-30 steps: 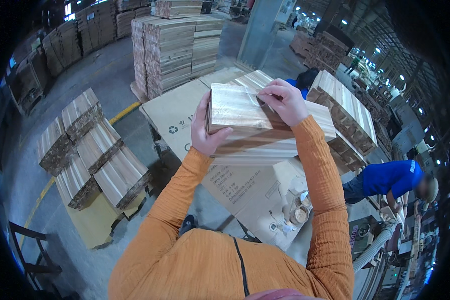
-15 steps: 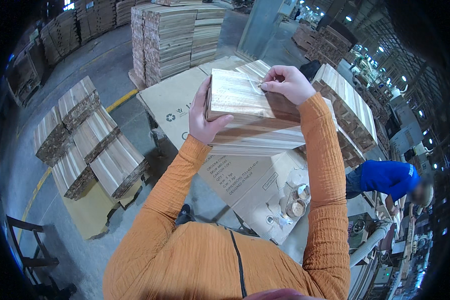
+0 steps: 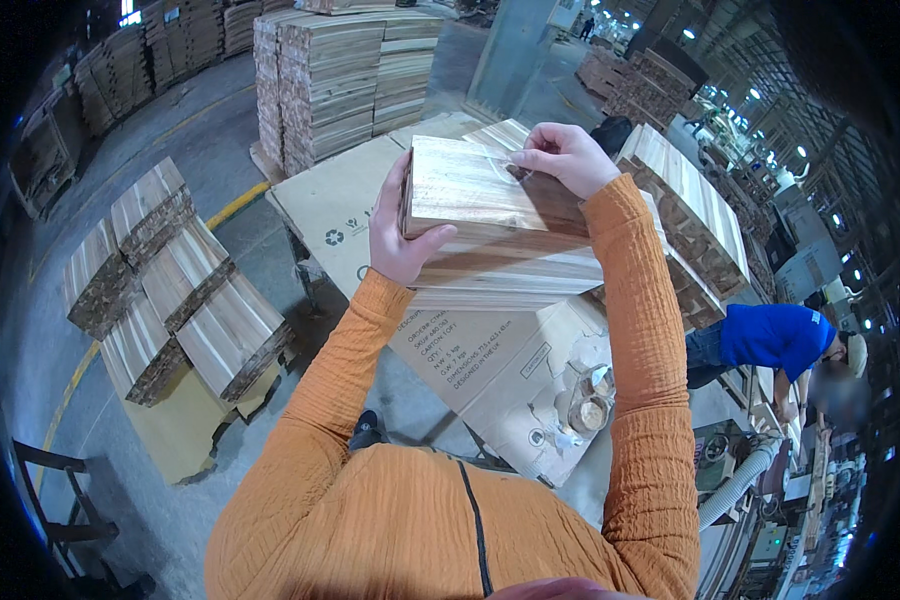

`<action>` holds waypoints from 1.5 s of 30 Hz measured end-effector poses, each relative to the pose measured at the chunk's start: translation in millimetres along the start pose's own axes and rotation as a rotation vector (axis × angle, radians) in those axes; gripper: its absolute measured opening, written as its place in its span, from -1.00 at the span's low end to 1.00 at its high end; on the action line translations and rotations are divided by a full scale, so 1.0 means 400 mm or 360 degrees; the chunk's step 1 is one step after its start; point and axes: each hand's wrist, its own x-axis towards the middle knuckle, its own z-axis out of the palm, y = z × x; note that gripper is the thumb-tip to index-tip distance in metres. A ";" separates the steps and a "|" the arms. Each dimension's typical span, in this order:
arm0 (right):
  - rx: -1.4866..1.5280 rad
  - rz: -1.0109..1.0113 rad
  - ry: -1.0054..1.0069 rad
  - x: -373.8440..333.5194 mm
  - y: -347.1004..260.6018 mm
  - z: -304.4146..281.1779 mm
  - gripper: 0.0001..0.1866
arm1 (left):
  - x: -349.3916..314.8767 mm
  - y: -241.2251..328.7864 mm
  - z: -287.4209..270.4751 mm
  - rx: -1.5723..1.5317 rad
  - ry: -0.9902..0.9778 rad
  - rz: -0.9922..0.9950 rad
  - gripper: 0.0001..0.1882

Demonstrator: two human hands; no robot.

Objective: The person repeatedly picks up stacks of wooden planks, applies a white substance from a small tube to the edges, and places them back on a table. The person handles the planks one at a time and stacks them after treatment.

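My left hand (image 3: pixel 405 235) is closed round the left end of a pale wooden board (image 3: pixel 460 185), thumb on the near side and fingers at the end face. The board lies on top of a stack of striped wooden boards (image 3: pixel 510 275). Over its upper face, toward the far edge, my right hand (image 3: pixel 570 165) is bent into a pinch. Whatever sits between its fingertips is too small to make out. A pale curved mark and a dark spot show on the wood beside the fingertips.
Printed cardboard (image 3: pixel 315 200) covers the table, with small open containers (image 3: pixel 590 412) on its near right. Board stacks stand at the right (image 3: pixel 690 200), on the floor at left (image 3: pixel 185 275) and behind (image 3: pixel 345 80). A person in blue (image 3: pixel 770 338) bends at the far right.
The pinching fingers of my right hand have shifted slightly toward the board's far edge. My left hand keeps its hold on the board's end. The whole view has shifted a little.
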 end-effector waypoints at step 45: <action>0.0635 0.0692 0.2013 -1.014 0.366 0.033 -0.90 | 0.015 -0.099 0.006 -0.0004 0.0406 -0.0408 -0.33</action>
